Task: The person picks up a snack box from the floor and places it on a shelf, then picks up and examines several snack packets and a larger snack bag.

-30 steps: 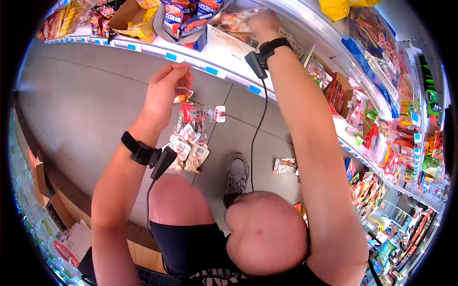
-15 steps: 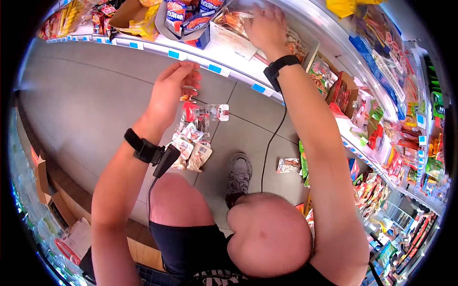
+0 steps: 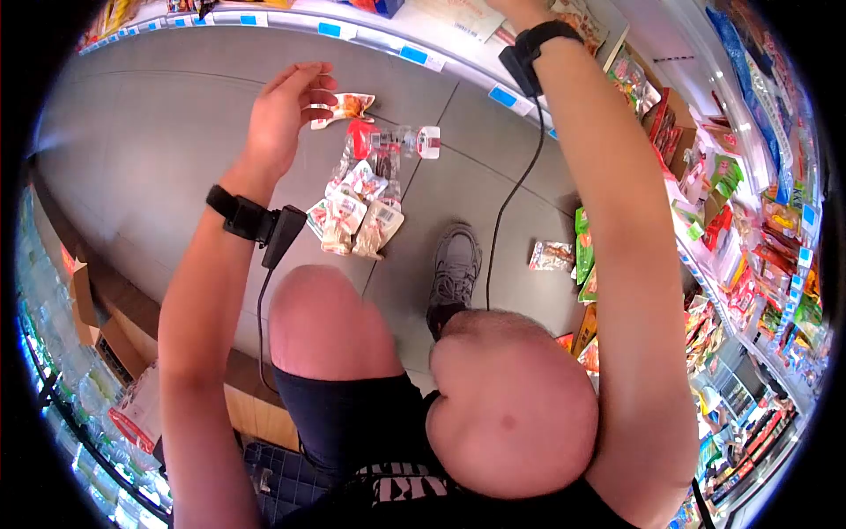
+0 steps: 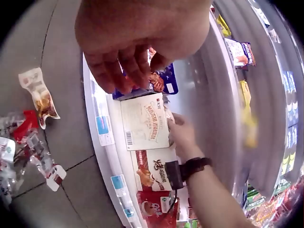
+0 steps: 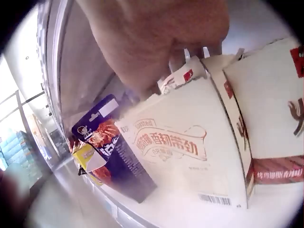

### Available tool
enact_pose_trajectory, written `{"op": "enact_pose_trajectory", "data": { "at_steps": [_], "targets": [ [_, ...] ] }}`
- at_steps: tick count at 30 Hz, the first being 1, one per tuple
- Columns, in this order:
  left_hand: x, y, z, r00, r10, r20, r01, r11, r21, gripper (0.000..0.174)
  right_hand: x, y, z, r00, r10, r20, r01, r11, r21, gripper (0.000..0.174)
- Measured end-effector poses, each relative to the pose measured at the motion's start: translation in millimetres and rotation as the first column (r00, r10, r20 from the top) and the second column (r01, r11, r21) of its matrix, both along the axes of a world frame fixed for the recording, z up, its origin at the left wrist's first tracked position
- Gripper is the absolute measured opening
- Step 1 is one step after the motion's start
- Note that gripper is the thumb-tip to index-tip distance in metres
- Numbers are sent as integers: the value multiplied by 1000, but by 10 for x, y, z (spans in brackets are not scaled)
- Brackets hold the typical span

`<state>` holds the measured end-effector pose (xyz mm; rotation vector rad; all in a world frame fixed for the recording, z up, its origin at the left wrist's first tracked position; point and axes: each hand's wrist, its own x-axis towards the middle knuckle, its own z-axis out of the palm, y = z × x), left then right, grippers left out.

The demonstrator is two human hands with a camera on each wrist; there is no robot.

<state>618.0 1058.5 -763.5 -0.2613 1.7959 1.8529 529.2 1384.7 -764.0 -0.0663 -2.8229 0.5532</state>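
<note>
My right hand reaches into an open white snack box on the shelf, its fingertips hidden behind the torn front panel. A pale packet with a red mark shows right beside the fingers; I cannot tell whether they grip it. In the head view the right hand is cut off at the top edge. My left hand hovers over the floor, fingers loosely bent, holding nothing. A vacuum-packed snack lies near it on the tiles. In the left wrist view, the left fingers overlap a purple box.
Several snack packets and a clear red-topped wrapper lie on the floor before my knees. Another packet lies farther right. A shelf edge with price tags runs across the front; stocked shelves line the right side.
The head view has tilted down, so the shelf sits higher in it. My right hand, earlier spread over packets in the box, is now mostly out of that view. The left hand still hovers without holding anything.
</note>
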Motion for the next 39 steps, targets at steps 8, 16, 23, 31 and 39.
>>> {"op": "enact_pose_trajectory", "data": {
  "at_steps": [8,16,23,31,39],
  "targets": [
    [120,-509,-223,1000,13,17,-10,986,-169,24,1074,-602,-574,825,331,-459,-384,923,-25,13],
    [512,-1155,-220,997,-58,49,73,920,-386,24,942,-1705,-1665,946,213,244,-168,967,-191,32],
    [944,-1712,-197,990,53,129,3,916,-401,24,783,-1758,-2001,848,334,411,-237,933,-270,33],
    [1003,-1717,-612,989,-87,120,132,888,-440,22,1452,-1624,-1007,931,299,208,94,356,-930,19],
    [1268,-1434,-1345,870,-491,47,436,722,-537,41,2455,-1303,-400,956,286,74,131,-187,-973,20]
  ]
}}
